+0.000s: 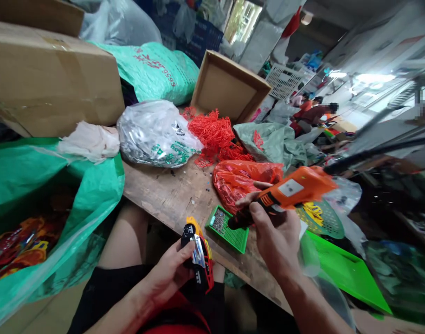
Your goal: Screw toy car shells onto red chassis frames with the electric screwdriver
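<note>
My left hand (176,264) holds a yellow, red and black toy car (199,250) over my lap, fingers closed on its side. An orange electric screwdriver (296,188) is gripped in my right hand (277,232), its dark tip pointing down and left. Beneath that tip sits a small green basket (238,241) with a heap of small metal screws (219,221) at its left end. The tip and the car are well apart.
An open green sack (101,181) with colourful parts stands at left. On the wooden table (153,190) lie a white plastic bag (157,134), red plastic pieces (214,134) and a red bag (229,181). A bright green tray (348,269) is at right. People (315,111) sit far back.
</note>
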Action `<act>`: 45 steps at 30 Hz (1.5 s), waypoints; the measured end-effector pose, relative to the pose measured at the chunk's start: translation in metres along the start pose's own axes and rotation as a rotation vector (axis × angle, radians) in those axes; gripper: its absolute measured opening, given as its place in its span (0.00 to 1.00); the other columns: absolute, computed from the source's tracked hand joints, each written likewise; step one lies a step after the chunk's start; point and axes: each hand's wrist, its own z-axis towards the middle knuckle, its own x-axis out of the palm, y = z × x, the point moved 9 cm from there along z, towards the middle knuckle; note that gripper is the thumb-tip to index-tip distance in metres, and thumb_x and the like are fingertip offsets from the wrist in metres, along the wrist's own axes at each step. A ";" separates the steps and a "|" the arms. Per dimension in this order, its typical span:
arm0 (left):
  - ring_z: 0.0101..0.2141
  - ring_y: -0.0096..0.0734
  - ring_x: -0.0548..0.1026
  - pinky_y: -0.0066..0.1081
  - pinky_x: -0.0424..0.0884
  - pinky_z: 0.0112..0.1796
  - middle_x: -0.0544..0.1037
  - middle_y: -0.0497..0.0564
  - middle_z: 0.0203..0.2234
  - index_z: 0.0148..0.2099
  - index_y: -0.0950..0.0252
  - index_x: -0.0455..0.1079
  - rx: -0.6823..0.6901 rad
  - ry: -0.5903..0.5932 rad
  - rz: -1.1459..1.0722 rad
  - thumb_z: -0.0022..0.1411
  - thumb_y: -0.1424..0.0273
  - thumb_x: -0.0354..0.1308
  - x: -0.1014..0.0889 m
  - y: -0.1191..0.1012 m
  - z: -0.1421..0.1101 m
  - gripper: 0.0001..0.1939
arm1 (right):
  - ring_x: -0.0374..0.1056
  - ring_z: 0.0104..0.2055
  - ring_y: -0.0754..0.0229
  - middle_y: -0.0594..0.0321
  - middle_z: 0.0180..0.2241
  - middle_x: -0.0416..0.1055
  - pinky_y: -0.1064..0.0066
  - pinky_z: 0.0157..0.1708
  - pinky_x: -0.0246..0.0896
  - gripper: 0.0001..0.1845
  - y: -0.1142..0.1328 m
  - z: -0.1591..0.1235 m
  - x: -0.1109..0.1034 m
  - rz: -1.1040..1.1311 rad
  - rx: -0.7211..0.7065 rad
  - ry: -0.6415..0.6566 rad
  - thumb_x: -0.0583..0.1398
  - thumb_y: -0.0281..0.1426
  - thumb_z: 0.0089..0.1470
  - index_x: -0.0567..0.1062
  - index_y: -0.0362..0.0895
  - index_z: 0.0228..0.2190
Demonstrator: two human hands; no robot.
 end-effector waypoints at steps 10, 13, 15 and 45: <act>0.50 0.46 0.83 0.40 0.76 0.51 0.86 0.61 0.48 0.53 0.71 0.79 -0.131 0.392 -0.349 0.59 0.61 0.72 0.006 -0.003 0.000 0.24 | 0.78 0.43 0.53 0.60 0.42 0.79 0.54 0.51 0.74 0.25 -0.031 0.013 -0.017 -0.123 0.003 -0.074 0.71 0.42 0.53 0.72 0.49 0.49; 0.51 0.47 0.82 0.41 0.76 0.51 0.85 0.60 0.50 0.56 0.71 0.78 -0.128 0.455 -0.383 0.63 0.62 0.69 0.010 -0.006 -0.002 0.24 | 0.78 0.45 0.53 0.59 0.45 0.79 0.53 0.53 0.73 0.29 -0.032 0.011 -0.020 -0.153 -0.019 -0.108 0.71 0.39 0.53 0.70 0.49 0.54; 0.51 0.46 0.82 0.41 0.75 0.52 0.84 0.61 0.51 0.56 0.72 0.77 -0.118 0.467 -0.396 0.63 0.62 0.68 0.010 -0.008 -0.002 0.24 | 0.78 0.47 0.53 0.59 0.46 0.79 0.54 0.53 0.73 0.32 -0.031 0.009 -0.020 -0.181 -0.049 -0.125 0.70 0.37 0.52 0.69 0.49 0.57; 0.37 0.37 0.79 0.34 0.79 0.36 0.81 0.60 0.40 0.53 0.74 0.75 -0.073 0.413 -0.398 0.58 0.61 0.69 0.002 -0.016 0.010 0.26 | 0.77 0.46 0.56 0.63 0.44 0.77 0.57 0.49 0.76 0.37 -0.030 0.017 -0.008 -0.242 -0.270 -0.142 0.70 0.29 0.52 0.66 0.52 0.61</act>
